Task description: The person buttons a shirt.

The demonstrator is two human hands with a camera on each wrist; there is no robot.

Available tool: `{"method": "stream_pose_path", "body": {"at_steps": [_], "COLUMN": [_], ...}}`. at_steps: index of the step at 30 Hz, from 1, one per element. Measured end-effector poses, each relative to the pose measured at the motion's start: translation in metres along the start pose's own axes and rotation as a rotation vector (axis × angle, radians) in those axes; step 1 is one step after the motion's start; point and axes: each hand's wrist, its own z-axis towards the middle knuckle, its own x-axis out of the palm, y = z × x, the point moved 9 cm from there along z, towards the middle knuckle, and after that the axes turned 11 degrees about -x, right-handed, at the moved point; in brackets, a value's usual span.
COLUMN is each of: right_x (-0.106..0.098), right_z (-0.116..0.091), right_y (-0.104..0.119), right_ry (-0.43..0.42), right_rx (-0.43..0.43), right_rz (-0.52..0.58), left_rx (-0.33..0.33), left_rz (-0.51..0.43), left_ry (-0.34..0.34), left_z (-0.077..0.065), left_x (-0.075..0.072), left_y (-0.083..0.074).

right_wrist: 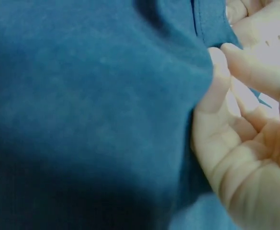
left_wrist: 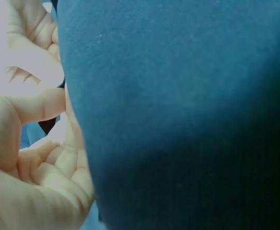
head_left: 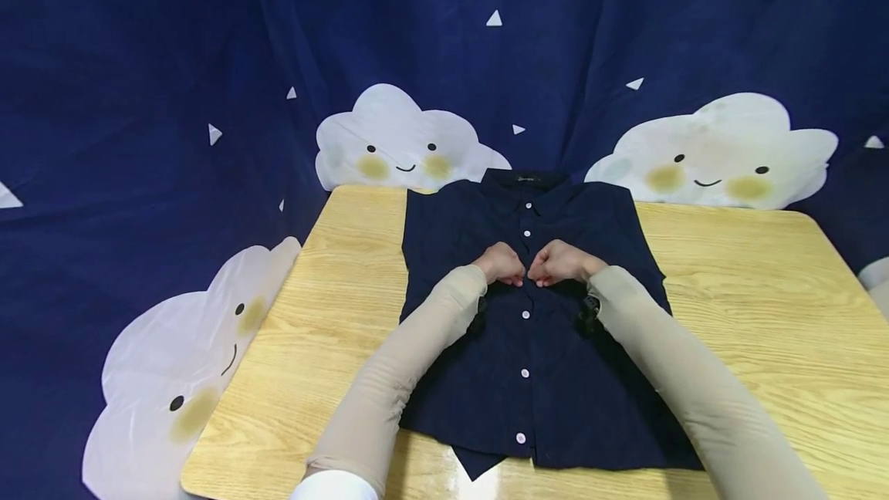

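A dark navy sleeveless shirt [head_left: 465, 361] lies front up, its collar [head_left: 531, 187] at the far end. White buttons [head_left: 525, 373] run down the front placket, and the ones in sight sit on the overlapping edge. At mid-chest my left hand [head_left: 503, 263] pinches the placket from the left, thumb against fingers. Facing it, nearly touching, my right hand [head_left: 559, 262] pinches the cloth from the right. In the right wrist view, the thumb and index fingertip of the right hand [right_wrist: 250, 143] meet at the stitched edge. Fingers hide whatever part of the placket lies between them.
Under the shirt is a light wooden table [head_left: 750, 284] with rounded corners. A dark blue curtain [head_left: 444, 21] with smiling white clouds [head_left: 410, 133] hangs behind and on the left. A dark pointed bit of cloth [head_left: 475, 463] sticks out below the shirt's hem.
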Motion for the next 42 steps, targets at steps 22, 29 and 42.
{"method": "stream_pose_path", "body": {"at_steps": [22, 29, 42], "right_x": [-0.0004, 0.0009, 0.0016], "right_z": [0.0022, 0.0042, 0.0016], "right_y": [0.0012, -0.0047, -0.0028], "right_ry": [-0.002, 0.002, 0.035], "right_rx": [0.030, 0.054, 0.018], "right_rz": [-0.046, 0.024, 0.061], "left_rx": [-0.041, -0.042, 0.001], "left_rz": [-0.123, -0.132, 0.017], "left_ry": [-0.004, 0.010, 0.009], "left_z": [0.0051, 0.0061, -0.0003], "left_x": [0.0012, 0.0033, 0.0021], "left_y": [0.0064, 0.0067, 0.0006]}}
